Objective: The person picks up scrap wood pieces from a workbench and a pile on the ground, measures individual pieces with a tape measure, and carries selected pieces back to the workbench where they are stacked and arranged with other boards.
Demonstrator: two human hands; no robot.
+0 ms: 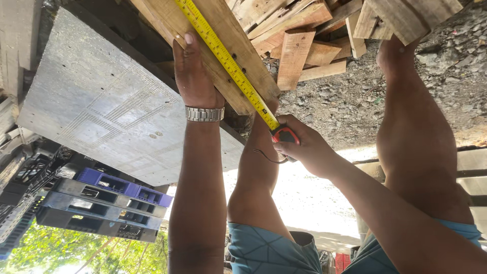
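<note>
Fingers of the left hand [195, 71] press flat on the plank [223, 48]; right hand [304, 147] grips the tape measure [281, 134], its yellow blade running diagonally along the plank's length, far-left to near-right.

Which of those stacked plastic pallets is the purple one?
The top pallet of the stack at lower left is purple; the pallets stacked with it are dark grey.

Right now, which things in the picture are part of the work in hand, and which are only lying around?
In use:
- left hand, pressing the tape flat on the plank
- right hand, holding the red tape case
- yellow measuring tape
- wooden plank under the tape

Lying about:
- pile of cut wood pieces
- grey board
- stacked plastic pallets
- gravel ground
</note>
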